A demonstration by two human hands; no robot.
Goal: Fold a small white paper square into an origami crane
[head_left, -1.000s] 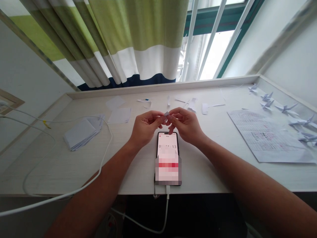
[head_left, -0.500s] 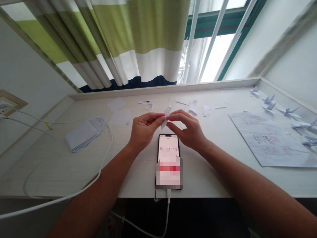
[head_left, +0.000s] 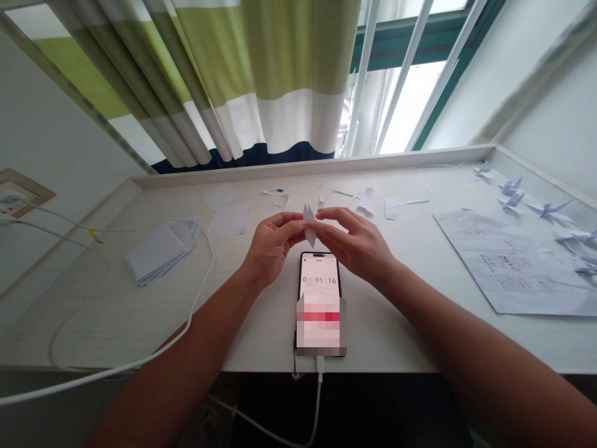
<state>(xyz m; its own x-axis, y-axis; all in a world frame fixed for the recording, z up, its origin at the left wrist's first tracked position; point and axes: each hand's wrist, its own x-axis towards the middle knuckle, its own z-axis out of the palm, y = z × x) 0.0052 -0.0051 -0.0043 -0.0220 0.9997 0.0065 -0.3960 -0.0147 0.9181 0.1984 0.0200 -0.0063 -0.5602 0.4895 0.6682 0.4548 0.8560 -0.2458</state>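
A small piece of folded white paper [head_left: 310, 235] stands upright between my hands, narrow and pointed at its upper and lower ends. My left hand [head_left: 272, 241] pinches it from the left, thumb and fingers closed on its middle. From the right, my right hand [head_left: 357, 236] has its thumb pressed against the paper, while the index finger arches above and partly apart from it. The fingers hide the paper's middle. Just below the hands lies a phone [head_left: 319, 270] with a running timer, plugged into a white cable [head_left: 319, 373].
A stack of white paper [head_left: 156, 252] lies left, near a loose white cable [head_left: 205, 283]. Paper scraps [head_left: 365, 200] are scattered behind my hands. At right are a written sheet [head_left: 508, 261] and several folded paper cranes [head_left: 550, 210]. A raised ledge [head_left: 280, 171] borders the desk's back.
The folded paper has turned between my fingers and now stands more upright, its top point showing. My right thumb has come up against it. The phone's timer went from 15 to 16 seconds.
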